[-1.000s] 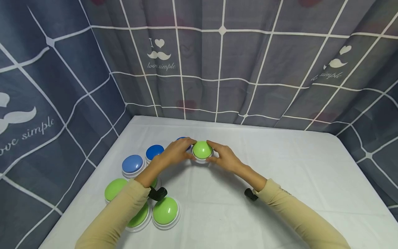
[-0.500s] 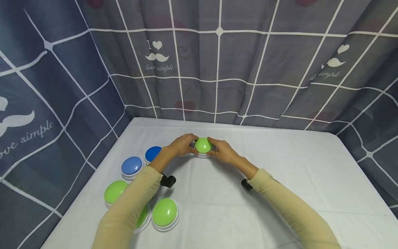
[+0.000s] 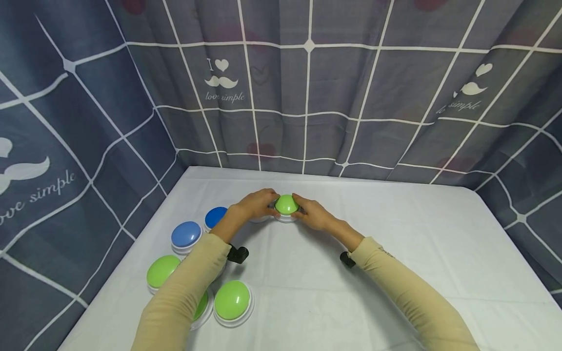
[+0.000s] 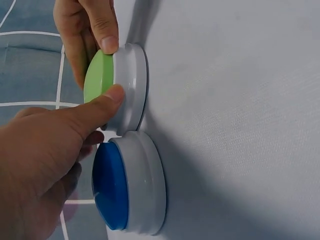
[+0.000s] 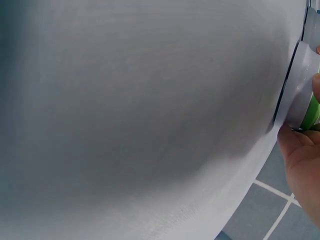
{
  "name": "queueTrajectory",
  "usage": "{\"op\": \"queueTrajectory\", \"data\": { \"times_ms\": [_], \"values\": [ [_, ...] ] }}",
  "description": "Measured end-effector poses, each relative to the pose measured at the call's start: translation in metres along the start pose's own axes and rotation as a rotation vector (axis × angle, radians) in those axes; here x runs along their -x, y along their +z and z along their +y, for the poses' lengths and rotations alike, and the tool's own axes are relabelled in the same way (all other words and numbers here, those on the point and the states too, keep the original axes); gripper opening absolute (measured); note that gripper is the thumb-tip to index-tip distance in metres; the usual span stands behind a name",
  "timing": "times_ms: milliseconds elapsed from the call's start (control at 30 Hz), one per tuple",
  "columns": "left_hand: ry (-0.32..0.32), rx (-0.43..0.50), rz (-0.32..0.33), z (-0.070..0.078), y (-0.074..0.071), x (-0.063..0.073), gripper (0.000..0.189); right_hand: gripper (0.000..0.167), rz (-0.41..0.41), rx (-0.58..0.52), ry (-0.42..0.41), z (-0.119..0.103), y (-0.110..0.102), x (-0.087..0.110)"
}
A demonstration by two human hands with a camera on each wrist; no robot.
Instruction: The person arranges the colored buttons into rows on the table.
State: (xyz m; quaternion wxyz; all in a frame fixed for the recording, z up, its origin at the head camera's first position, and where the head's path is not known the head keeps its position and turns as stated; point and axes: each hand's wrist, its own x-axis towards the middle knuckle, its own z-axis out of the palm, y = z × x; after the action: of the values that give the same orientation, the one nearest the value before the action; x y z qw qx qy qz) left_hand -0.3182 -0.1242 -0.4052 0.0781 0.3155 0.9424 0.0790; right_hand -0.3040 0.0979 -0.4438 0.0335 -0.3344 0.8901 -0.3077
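Note:
A green-domed push button (image 3: 287, 204) with a white round base sits on the white table, held from both sides. My left hand (image 3: 256, 204) grips its left side; in the left wrist view the thumb lies across its base (image 4: 131, 90). My right hand (image 3: 317, 213) holds the right side between thumb and fingers. Right beside it stands a blue push button (image 4: 111, 185), its white base against the green one's; in the head view my left hand hides most of it. The right wrist view catches only part of the green button (image 5: 300, 87) at its edge.
On the table's left side are more buttons: a dark blue one (image 3: 215, 217), a lighter blue one (image 3: 186, 234) and several green ones, such as the front one (image 3: 232, 300). My left sleeve (image 3: 175, 292) covers some of them. A grey checked curtain (image 3: 281, 87) surrounds the table.
Over the first half second both hands moved the green button slightly away from me and to the right, beside the blue one. Since then hands and button have stayed nearly still.

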Motion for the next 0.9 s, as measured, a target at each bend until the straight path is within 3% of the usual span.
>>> {"op": "queueTrajectory", "data": {
  "times_ms": [233,367,567,700,900],
  "values": [
    [0.052,-0.123,0.057,0.001,0.003,0.001,0.045,0.067,-0.025,-0.006,0.036,0.003,0.002,0.001],
    [0.057,-0.141,0.084,0.001,0.004,0.002,0.044,0.068,-0.014,-0.014,0.048,0.004,0.001,0.002],
    [-0.024,-0.08,0.056,0.0,0.003,0.013,0.061,0.081,0.025,-0.012,0.02,0.002,0.002,0.006],
    [-0.076,-0.025,0.053,0.007,-0.006,0.03,0.069,0.084,0.076,-0.04,-0.002,-0.01,0.004,0.011],
    [-0.049,-0.048,0.078,0.025,-0.022,0.071,0.069,0.084,0.11,-0.095,-0.027,-0.046,0.006,0.025]
  ]
}}
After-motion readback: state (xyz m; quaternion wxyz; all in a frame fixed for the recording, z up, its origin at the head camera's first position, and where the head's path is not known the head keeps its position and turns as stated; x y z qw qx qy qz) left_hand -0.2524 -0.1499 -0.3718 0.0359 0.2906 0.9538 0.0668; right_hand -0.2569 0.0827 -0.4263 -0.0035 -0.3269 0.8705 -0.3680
